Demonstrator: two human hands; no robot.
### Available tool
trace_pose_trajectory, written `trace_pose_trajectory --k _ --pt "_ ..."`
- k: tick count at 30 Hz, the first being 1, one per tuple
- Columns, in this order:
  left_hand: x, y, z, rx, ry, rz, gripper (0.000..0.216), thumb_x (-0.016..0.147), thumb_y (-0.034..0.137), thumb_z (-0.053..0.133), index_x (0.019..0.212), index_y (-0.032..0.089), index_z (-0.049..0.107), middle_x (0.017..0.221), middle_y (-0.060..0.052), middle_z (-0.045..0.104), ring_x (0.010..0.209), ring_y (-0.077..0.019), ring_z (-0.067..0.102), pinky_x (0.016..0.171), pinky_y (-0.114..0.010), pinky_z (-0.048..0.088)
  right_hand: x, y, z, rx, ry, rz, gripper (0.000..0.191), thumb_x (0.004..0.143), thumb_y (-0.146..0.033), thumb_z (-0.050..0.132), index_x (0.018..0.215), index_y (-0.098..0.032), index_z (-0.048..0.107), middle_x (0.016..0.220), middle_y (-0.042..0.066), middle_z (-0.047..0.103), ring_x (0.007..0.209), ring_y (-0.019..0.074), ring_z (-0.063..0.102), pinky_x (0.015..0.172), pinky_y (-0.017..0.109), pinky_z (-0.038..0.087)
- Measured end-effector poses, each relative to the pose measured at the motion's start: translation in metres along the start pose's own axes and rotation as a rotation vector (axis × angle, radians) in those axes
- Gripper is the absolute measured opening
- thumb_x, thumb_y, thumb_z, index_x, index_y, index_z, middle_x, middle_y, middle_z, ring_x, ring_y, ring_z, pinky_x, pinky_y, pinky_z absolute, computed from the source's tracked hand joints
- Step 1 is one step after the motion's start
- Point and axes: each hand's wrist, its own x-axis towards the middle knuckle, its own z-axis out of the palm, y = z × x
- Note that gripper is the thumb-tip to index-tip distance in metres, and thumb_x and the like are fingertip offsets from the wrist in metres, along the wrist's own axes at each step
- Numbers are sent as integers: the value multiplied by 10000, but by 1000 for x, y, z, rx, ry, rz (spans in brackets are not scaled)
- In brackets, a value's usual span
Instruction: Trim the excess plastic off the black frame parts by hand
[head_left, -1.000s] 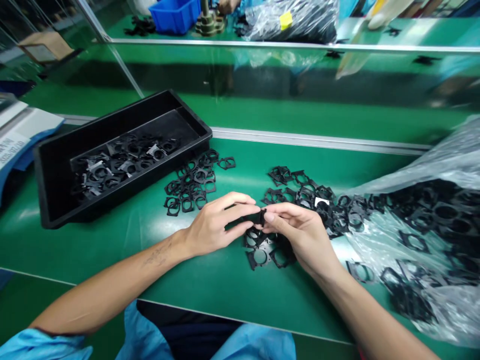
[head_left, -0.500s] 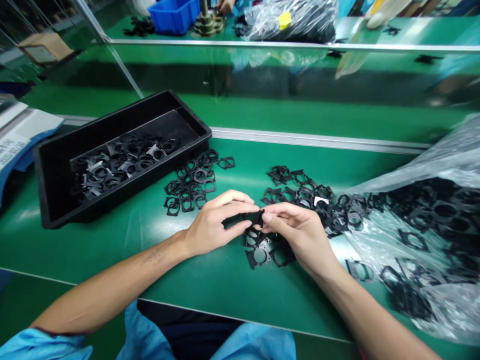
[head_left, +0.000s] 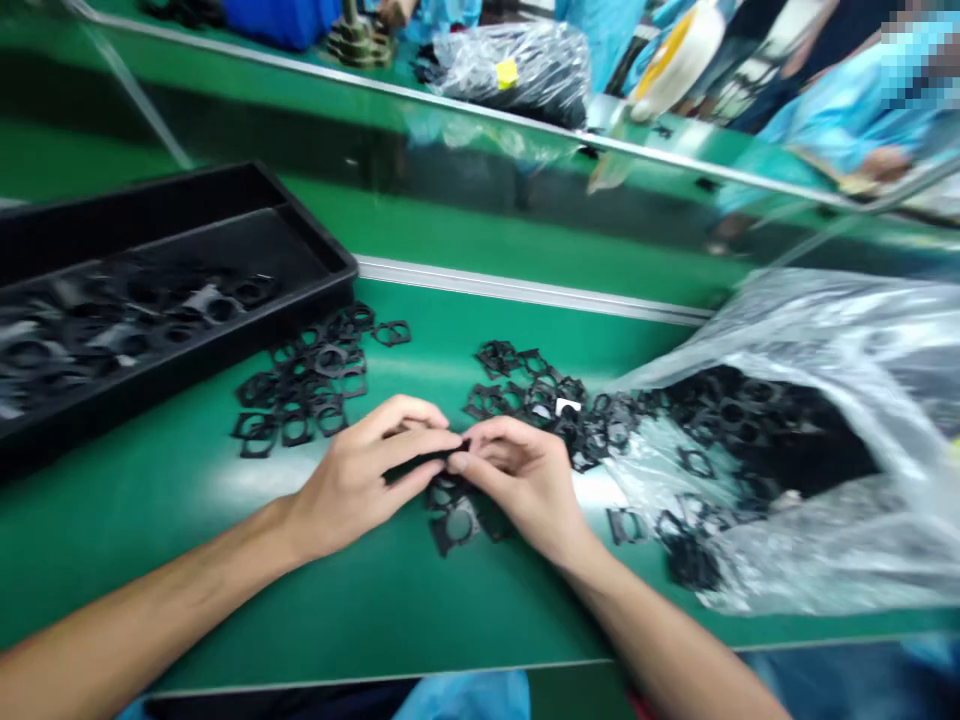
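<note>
**Item: one black frame piece (head_left: 429,462), pinched between both hands; view tilted and swung since the earlier frame.**

We record the left hand (head_left: 360,475) and right hand (head_left: 521,485) closed on it at the fingertips, neither released. The piece sits where the hands meet, above a small heap of like frames (head_left: 454,525), its shape partly hidden by the fingers. Against the earlier frame, the grip looks unchanged, while the green bench (head_left: 375,610) now slopes and the black tray (head_left: 300,235), at ten o'clock, is cut by the picture's edge. A plastic bag of frames (head_left: 787,340) lies at three o'clock; a co-worker's blue sleeve (head_left: 825,140) has come into view at one o'clock.
</note>
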Motion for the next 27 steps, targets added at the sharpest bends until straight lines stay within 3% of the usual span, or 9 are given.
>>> trace_pose_trajectory --k 7,11,17,23,27 --pt "-4 0 -2 41 67 -3 101 951 157 617 1046 180 643 1062 -44 692 977 -125 691 898 -211 552 -8 2 2 -151 50 -117 250 747 -379 880 817 -184 740 764 -19 657 651 86 630 646 202 541" --pt "-3 -1 -5 21 52 -54 64 965 156 579 936 202 613 991 -11 716 895 -121 705 838 -215 552 -9 1 1 -244 48 -195 153 790 -298 855 836 -200 746 777 -17 645 667 91 610 645 210 538" --pt "-3 -2 -3 -53 40 -160 77 975 194 568 918 207 618 961 2 729 863 -114 710 809 -198 544 -8 0 0 -379 63 -300 83 823 -168 804 856 -216 744 788 -11 663 710 107 611 674 219 534" --pt "-7 -6 8 -149 88 -218 75 958 245 608 897 218 642 914 12 739 846 -114 718 783 -178 547 -11 4 -2 -389 63 -322 58 833 -240 794 825 -206 748 764 -3 650 672 112 610 630 217 520" --pt "-6 -13 19 -174 148 -206 167 944 315 630 824 206 673 873 -17 750 815 -144 730 752 -195 569 -8 13 -6 -354 95 -305 138 817 -326 793 801 -197 747 783 7 653 654 118 633 603 221 511"
